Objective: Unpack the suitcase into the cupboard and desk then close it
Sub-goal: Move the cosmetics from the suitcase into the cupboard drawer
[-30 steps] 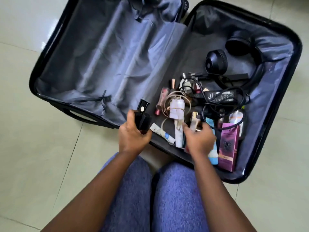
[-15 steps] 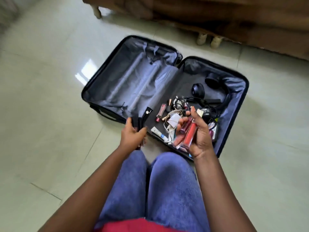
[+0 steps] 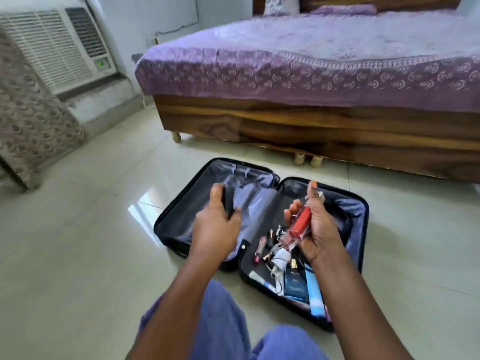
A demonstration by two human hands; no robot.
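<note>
Gripping red tubes (image 3: 301, 224) in right hand (image 3: 320, 233), long axes pointing toward one o'clock. Clutching a dark bottle (image 3: 228, 203) upright in left hand (image 3: 217, 227). Lying open below, suitcase (image 3: 362, 216), hinge running toward one o'clock. Standing beyond, bed (image 3: 311, 120).

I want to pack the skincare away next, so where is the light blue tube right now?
In the head view, the light blue tube lies in the suitcase's right half at its near edge, right of the dark blue box and just under the right forearm.
</note>
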